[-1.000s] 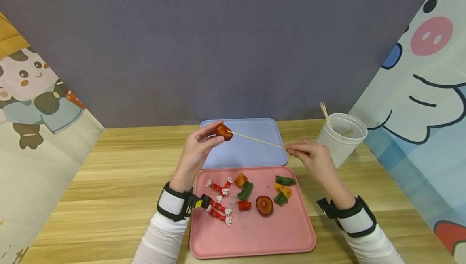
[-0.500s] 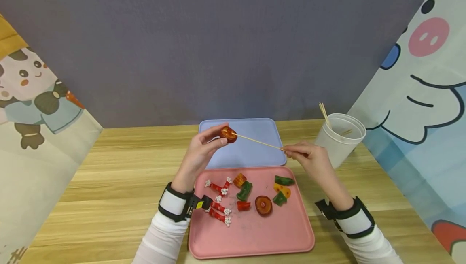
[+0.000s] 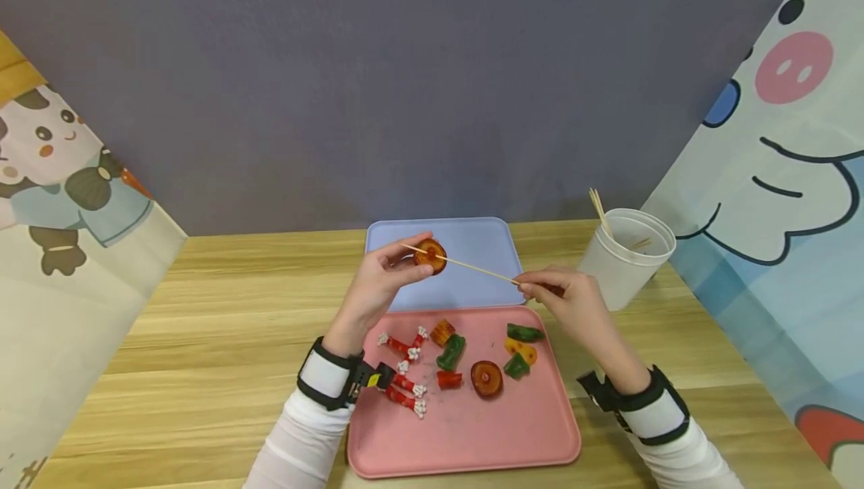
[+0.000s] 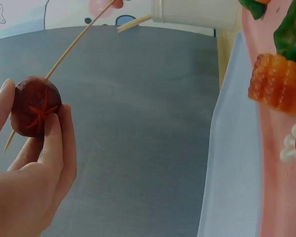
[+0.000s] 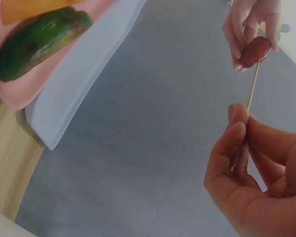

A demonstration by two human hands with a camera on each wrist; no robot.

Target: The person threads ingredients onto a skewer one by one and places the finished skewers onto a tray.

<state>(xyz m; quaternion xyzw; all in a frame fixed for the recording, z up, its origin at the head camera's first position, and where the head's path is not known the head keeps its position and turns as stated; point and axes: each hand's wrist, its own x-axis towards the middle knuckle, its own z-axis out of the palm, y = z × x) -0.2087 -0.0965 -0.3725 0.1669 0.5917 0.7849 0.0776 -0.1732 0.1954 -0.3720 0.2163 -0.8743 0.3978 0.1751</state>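
Note:
My left hand (image 3: 370, 285) pinches a brown shiitake mushroom (image 3: 433, 265), probably a toy, between thumb and fingers above the blue tray (image 3: 472, 286). A thin bamboo skewer (image 3: 481, 270) runs through the mushroom. Its pointed end sticks out beyond the cap in the left wrist view, where a star-shaped cut (image 4: 41, 109) marks the top. At the skewer's other end, my right hand (image 3: 567, 300) pinches the stick with thumb and fingertips. The right wrist view shows the mushroom (image 5: 255, 52) in the left fingers, the stick sloping down to my right hand (image 5: 256, 163).
On the pink tray (image 3: 466, 444) lie another mushroom (image 3: 487, 379), red-and-white sticks (image 3: 403, 399), a corn piece (image 3: 442, 332), green pepper pieces (image 3: 451, 352), a red piece (image 3: 449, 379) and a yellow slice (image 3: 520, 351). A white bucket (image 3: 617, 271) with skewers stands at right.
The mushroom has turned its underside towards the head camera and moved slightly right. The skewer's tip now shows past its far side. My right hand has shifted a little left.

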